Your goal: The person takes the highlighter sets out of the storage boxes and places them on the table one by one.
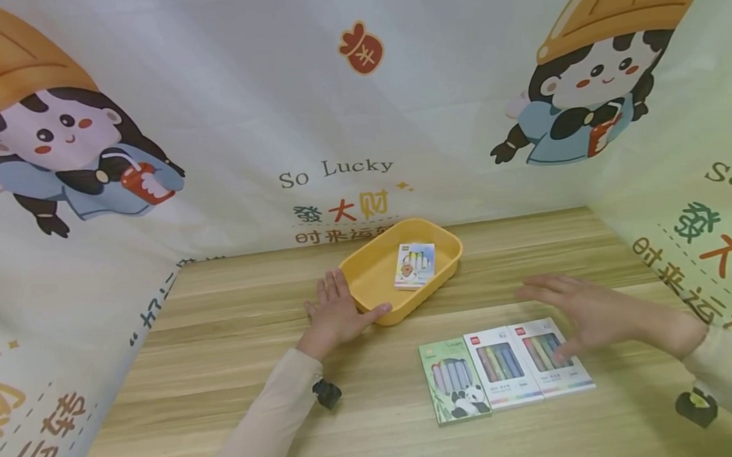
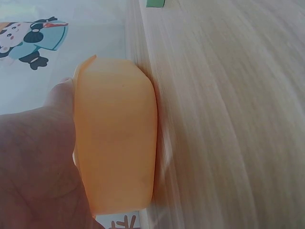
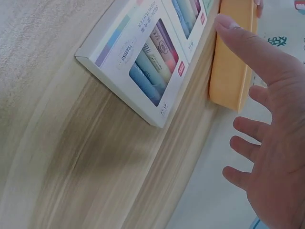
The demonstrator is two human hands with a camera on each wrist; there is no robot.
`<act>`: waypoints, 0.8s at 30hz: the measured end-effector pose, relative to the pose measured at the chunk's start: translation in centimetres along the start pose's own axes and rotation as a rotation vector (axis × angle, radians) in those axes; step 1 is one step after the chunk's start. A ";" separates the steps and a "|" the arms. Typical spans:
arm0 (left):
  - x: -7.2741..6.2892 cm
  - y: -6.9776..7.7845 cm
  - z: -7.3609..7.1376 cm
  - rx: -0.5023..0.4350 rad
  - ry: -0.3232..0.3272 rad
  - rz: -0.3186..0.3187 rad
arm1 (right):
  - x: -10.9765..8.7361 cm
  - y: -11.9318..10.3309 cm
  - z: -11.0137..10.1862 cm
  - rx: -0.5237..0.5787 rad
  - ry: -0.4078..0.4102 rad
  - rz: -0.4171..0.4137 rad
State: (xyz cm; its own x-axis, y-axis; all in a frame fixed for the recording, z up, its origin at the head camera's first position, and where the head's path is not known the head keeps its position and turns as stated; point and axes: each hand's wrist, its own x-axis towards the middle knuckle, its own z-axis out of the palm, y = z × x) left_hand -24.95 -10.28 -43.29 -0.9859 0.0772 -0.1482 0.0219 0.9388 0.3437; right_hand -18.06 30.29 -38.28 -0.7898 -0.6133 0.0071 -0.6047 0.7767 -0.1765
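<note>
My left hand (image 1: 336,316) rests against the near left end of a yellow plastic bin (image 1: 368,277), fingers spread along its outside and thumb at the rim. Inside the bin lies a small white box of pens (image 1: 415,266) with a bear picture. Over the rightmost highlighter box (image 1: 566,380), my right hand (image 1: 594,313) hovers with fingers spread and holds nothing. That box is white with a window showing colored highlighters. Beside it lie a matching white highlighter box (image 1: 502,366) and a green panda box of pens (image 1: 455,382), in one row.
The wooden table (image 1: 224,360) meets a printed cloth backdrop (image 1: 242,111) behind the bin, with more cloth rising at both sides. The bin stands close to the back cloth. Small black devices (image 1: 328,393) are worn at both wrists.
</note>
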 end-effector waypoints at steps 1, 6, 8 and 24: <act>0.0 0.0 0.0 0.000 0.001 -0.001 | 0.1 0.0 -0.1 -0.005 0.004 -0.008; -0.1 0.0 0.0 0.001 0.003 0.002 | 0.9 -0.1 -0.5 -0.011 0.023 -0.054; -0.2 0.0 -0.1 0.003 0.002 0.004 | 1.4 -0.1 -0.7 -0.012 0.024 -0.058; -0.3 0.2 -0.3 0.008 0.000 0.011 | 4.4 -0.4 -1.0 -0.024 -0.005 -0.047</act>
State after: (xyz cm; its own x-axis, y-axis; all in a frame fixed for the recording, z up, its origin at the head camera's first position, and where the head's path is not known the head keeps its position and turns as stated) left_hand -24.70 -10.23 -42.95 -0.9857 0.0875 -0.1444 0.0339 0.9405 0.3382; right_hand -21.42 27.40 -37.16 -0.7600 -0.6499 0.0102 -0.6435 0.7501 -0.1529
